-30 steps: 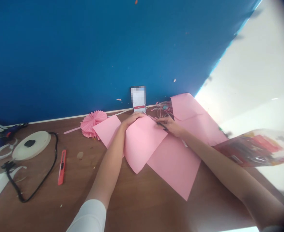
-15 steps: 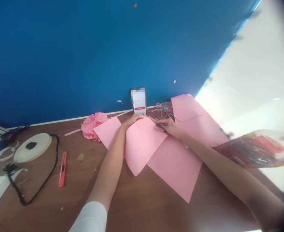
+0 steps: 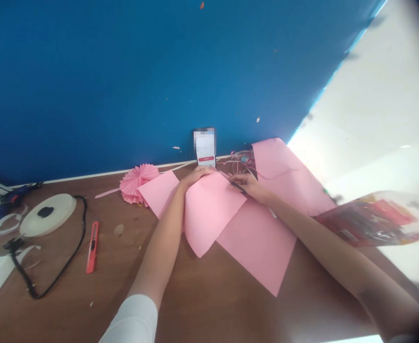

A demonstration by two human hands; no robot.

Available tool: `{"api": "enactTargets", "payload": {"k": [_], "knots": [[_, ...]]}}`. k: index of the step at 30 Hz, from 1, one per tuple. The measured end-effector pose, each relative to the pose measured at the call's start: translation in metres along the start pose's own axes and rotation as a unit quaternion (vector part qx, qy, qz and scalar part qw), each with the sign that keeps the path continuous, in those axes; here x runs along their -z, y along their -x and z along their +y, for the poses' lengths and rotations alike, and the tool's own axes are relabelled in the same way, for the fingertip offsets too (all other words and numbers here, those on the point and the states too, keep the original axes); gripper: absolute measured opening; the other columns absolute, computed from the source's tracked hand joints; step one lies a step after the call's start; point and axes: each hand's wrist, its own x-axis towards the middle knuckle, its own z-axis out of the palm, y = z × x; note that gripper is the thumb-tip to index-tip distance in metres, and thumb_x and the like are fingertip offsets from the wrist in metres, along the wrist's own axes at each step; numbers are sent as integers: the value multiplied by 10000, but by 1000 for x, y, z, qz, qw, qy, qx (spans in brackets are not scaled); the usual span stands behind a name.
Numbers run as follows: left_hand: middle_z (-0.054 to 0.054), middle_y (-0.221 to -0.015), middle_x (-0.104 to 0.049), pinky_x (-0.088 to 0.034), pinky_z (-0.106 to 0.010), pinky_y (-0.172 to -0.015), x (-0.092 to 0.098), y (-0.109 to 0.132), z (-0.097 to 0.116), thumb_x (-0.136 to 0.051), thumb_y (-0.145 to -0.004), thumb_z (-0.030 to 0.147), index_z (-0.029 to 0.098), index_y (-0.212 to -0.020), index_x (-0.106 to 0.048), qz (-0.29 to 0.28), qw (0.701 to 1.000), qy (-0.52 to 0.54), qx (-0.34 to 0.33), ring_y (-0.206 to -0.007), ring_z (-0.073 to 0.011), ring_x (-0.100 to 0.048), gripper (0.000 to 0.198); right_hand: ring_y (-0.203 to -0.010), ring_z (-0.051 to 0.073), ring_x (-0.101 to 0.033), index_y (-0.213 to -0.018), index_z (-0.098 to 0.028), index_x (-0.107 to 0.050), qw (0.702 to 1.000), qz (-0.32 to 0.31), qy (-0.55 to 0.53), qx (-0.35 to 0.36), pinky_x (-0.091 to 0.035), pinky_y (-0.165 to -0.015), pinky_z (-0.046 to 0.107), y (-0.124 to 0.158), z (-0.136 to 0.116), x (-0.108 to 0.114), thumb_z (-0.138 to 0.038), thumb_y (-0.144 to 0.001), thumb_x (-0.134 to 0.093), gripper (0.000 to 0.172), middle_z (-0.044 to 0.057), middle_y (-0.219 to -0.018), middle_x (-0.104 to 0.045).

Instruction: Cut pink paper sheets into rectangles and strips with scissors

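Observation:
A pink paper sheet (image 3: 213, 209) is lifted and curved between my hands, its lower corner bending toward me. My left hand (image 3: 199, 175) grips it at the top left edge, fingertips partly hidden behind it. At its upper right edge my right hand (image 3: 248, 185) is closed round a dark-handled tool that looks like scissors (image 3: 238, 187); its blades are hard to make out. Beneath and to the right lies a larger pink sheet (image 3: 259, 247). A smaller pink piece (image 3: 161, 188) lies left of my left wrist, beside a pleated pink paper rosette (image 3: 138, 183).
A phone (image 3: 205, 147) leans on the blue wall. To the left lie a red box cutter (image 3: 93, 247), a round cream lid-like object (image 3: 48, 214) and a black cable (image 3: 83, 238). Another pink sheet (image 3: 291, 176) and a clear plastic packet (image 3: 377, 219) are at the right.
The view has shifted very slightly. Both hands and the curved paper stay almost in the same place.

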Motion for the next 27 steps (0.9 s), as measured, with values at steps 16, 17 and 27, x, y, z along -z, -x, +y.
{"api": "enactTargets", "payload": {"k": [16, 17, 27], "knots": [[-33, -755, -648, -414, -232, -663, -6, 4, 0, -751, -630, 322, 108, -797, -683, -1, 997, 79, 20, -670, -121, -582, 279, -717, 136, -558, -920, -190, -716, 996, 43, -71, -30, -425, -627, 255, 0, -3, 0, -356, -619, -760, 347, 21, -841, -636], [-27, -744, -642, -407, -226, -654, -6, 5, 1, -742, -640, 330, 109, -776, -678, 5, 997, 80, 16, -660, -115, -571, 267, -715, 138, -555, -904, -187, -720, 997, 41, -66, -30, -423, -624, 256, -1, -3, 1, -356, -613, -760, 339, 21, -838, -635], [-16, -693, -632, -396, -223, -625, -3, 7, 2, -768, -603, 309, 110, -746, -668, -4, 994, 111, 19, -607, -108, -566, 265, -556, 94, -463, -896, -172, -736, 998, 45, -18, -31, -328, -507, 245, -1, -5, 2, -367, -611, -738, 345, 8, -701, -606]]}}
